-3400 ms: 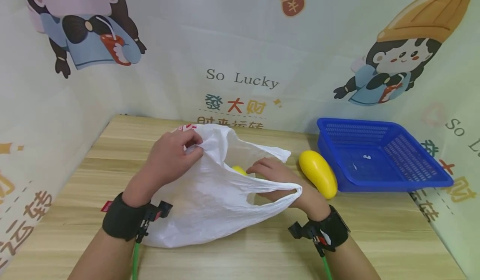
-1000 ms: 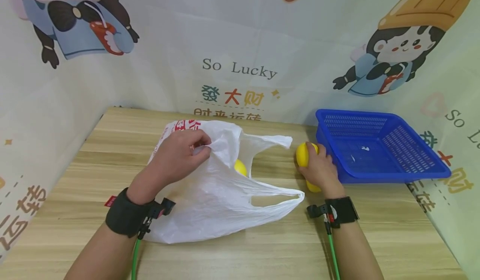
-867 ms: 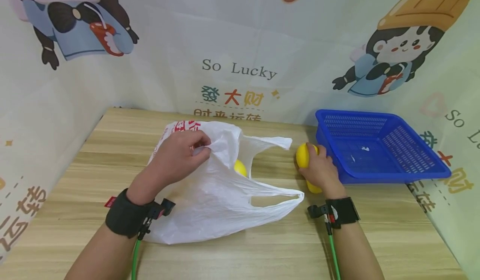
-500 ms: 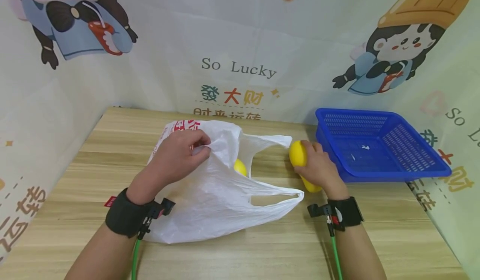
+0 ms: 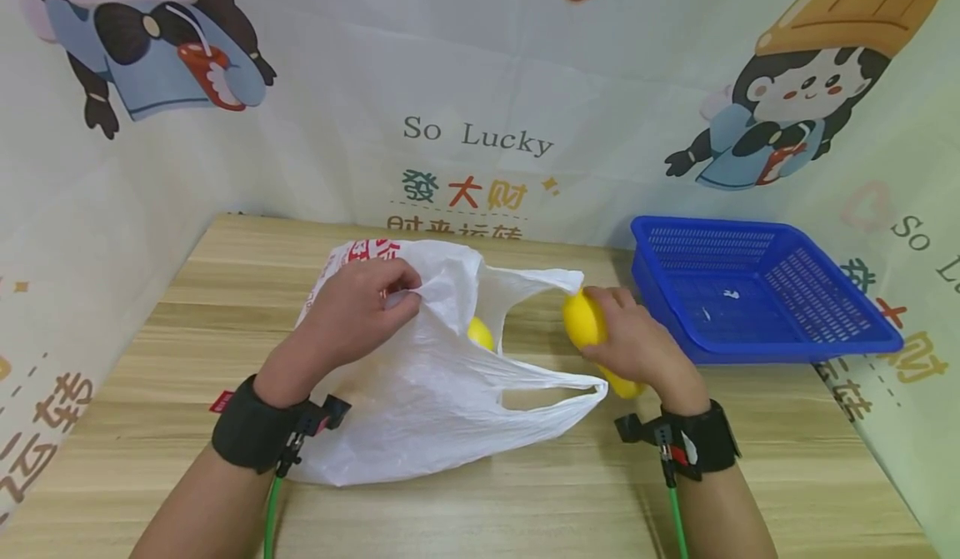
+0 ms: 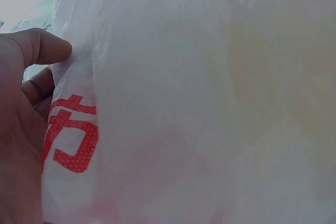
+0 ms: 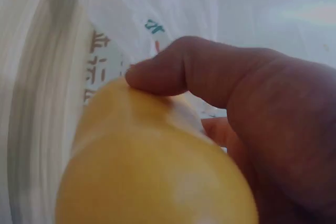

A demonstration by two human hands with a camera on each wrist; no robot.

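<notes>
Right hand (image 5: 636,338) – grip curled round yellow mango-shaped fruit (image 5: 583,319), fruit at 3 o'clock of white plastic bag (image 5: 420,401), near its handles. Left hand (image 5: 348,309) – grip pinching bag's edge. Second yellow fruit (image 5: 481,334) showing in bag mouth. Blue plastic basket (image 5: 795,349), 2 o'clock of right hand, on desk (image 5: 487,534).

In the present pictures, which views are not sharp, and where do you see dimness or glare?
Head view: evenly lit, So Lucky lettering sharp enough to read. Left wrist view: dim, the white bag hazy, the upper left corner washed out. Right wrist view: the yellow object soft, the table smeared, a bright patch at upper right.
</notes>
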